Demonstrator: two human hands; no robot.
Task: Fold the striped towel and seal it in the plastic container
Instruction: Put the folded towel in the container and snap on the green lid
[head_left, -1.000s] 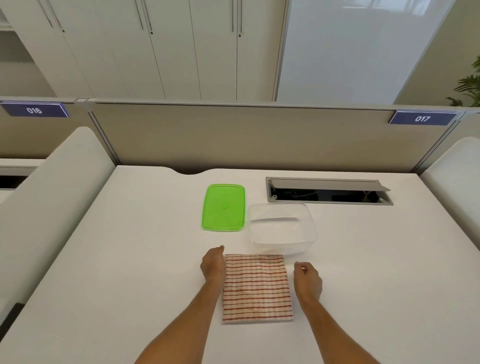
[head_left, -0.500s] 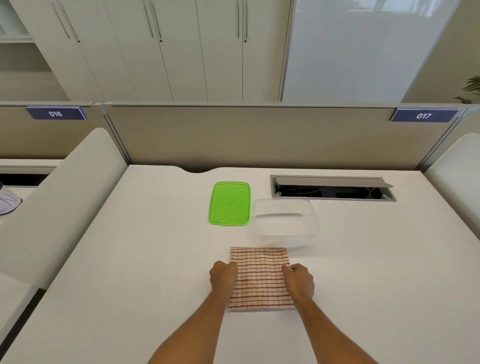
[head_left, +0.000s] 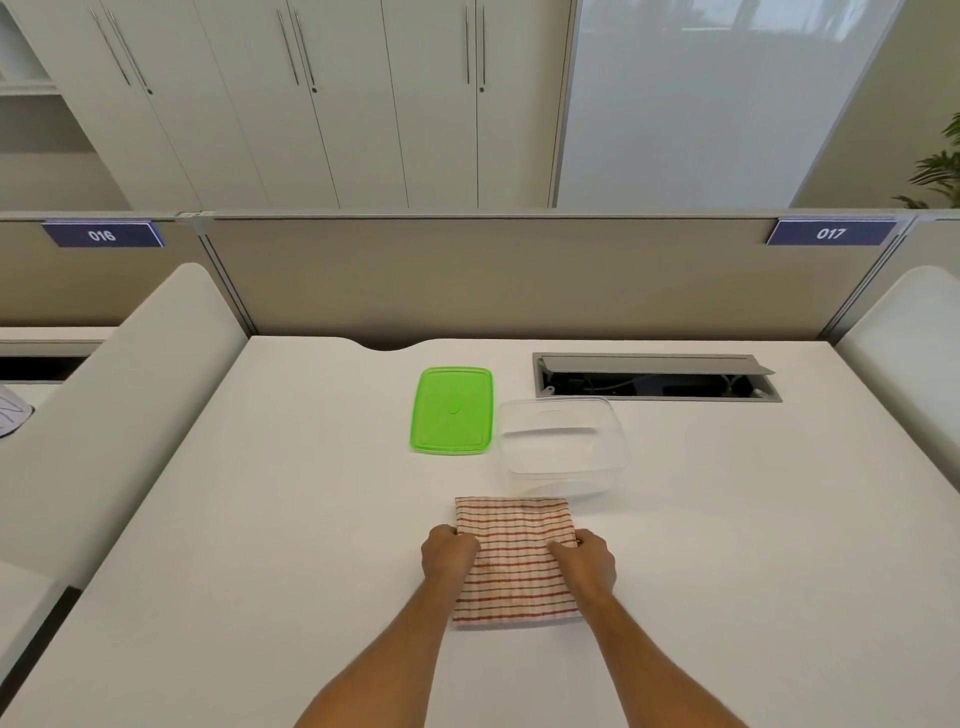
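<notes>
The red-and-white striped towel (head_left: 514, 566) lies folded into a rectangle on the white desk in front of me. My left hand (head_left: 448, 555) grips its left edge and my right hand (head_left: 587, 562) grips its right edge, both with fingers curled onto the cloth about midway along the sides. Just beyond the towel stands the clear plastic container (head_left: 563, 447), open and empty. Its green lid (head_left: 452, 410) lies flat on the desk to the container's left.
An open cable hatch (head_left: 654, 376) is sunk into the desk (head_left: 753, 519) behind the container. A beige partition (head_left: 493, 280) closes the far edge, and white side panels (head_left: 104, 415) flank the desk left and right.
Both hands moved inward from beside the towel's far corners onto its side edges and closed on the cloth. The camera view shifted slightly.
</notes>
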